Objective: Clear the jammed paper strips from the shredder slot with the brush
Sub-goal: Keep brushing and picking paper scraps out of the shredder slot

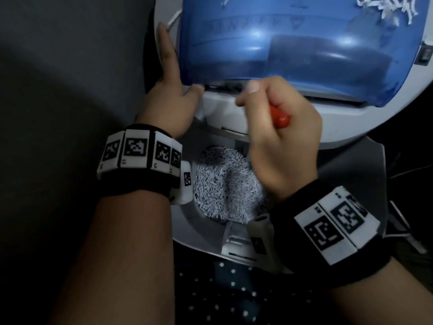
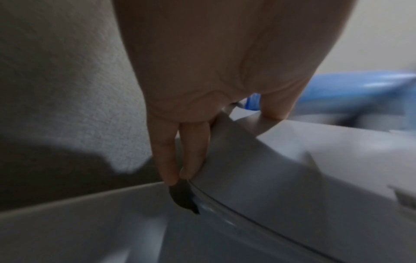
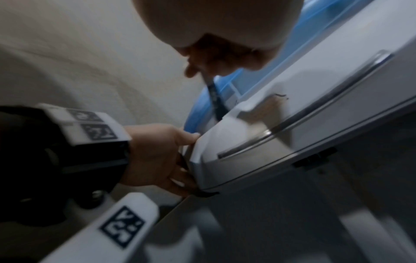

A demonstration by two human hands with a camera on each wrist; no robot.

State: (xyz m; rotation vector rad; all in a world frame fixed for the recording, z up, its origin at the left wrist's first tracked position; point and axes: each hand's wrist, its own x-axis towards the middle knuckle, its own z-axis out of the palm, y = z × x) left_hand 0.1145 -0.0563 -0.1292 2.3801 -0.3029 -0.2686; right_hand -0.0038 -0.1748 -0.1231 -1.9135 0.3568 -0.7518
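The shredder head (image 1: 225, 113), white with a blue translucent cover (image 1: 257, 43), is tilted up over its bin. My left hand (image 1: 168, 102) grips its left corner: the thumb lies by the slot (image 1: 222, 86) and the fingers (image 2: 191, 156) run down the side and curl under the lower edge. My right hand (image 1: 281, 137) grips the brush by its red handle (image 1: 278, 118). In the right wrist view the brush's dark shaft (image 3: 216, 99) reaches into the gap under the blue cover, beside my left hand (image 3: 157, 153). The brush tip and any jammed strips are hidden.
Below the hands, the open bin (image 1: 187, 231) holds a heap of shredded paper (image 1: 225, 184). Loose white strips (image 1: 386, 8) lie on the blue cover at the far right. A dark switch (image 1: 425, 55) sits on the head's right side. Dotted fabric (image 1: 222, 296) is nearest me.
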